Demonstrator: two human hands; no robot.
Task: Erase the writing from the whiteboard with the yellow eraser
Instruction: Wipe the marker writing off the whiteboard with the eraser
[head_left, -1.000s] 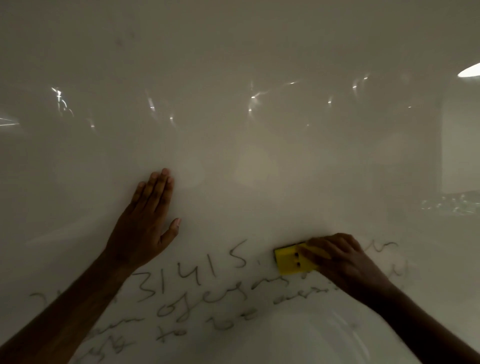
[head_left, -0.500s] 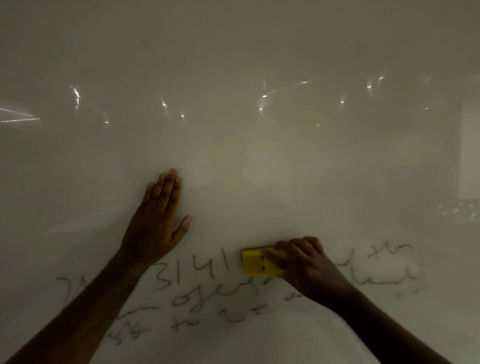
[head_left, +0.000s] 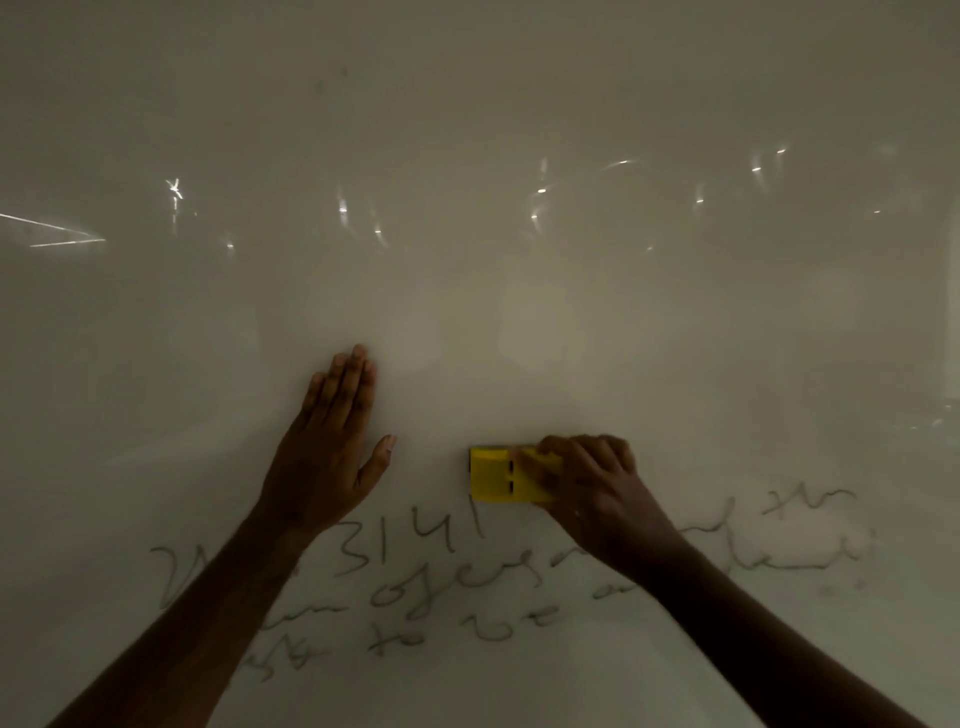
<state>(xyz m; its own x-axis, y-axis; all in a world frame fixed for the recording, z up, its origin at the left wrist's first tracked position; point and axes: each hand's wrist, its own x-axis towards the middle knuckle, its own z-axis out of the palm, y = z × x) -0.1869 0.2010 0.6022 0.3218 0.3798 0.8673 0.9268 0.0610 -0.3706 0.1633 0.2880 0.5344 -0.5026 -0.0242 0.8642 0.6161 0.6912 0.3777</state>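
Note:
A whiteboard (head_left: 519, 260) fills the whole view in dim light. My right hand (head_left: 597, 488) grips the yellow eraser (head_left: 493, 475) and holds it flat on the board, just right of the digits "3141" (head_left: 410, 545). Further lines of grey handwriting (head_left: 457, 587) run below and to the right, partly smeared at the right end. My left hand (head_left: 332, 447) lies flat on the board with straight fingers, left of the eraser and above the writing.
The upper board carries no writing, only small light reflections (head_left: 540, 192). A brighter strip (head_left: 953, 322) shows at the far right edge.
My right hand has slid the eraser leftward along the top line; the "5" after "3141" is gone. The left hand has stayed flat on the board.

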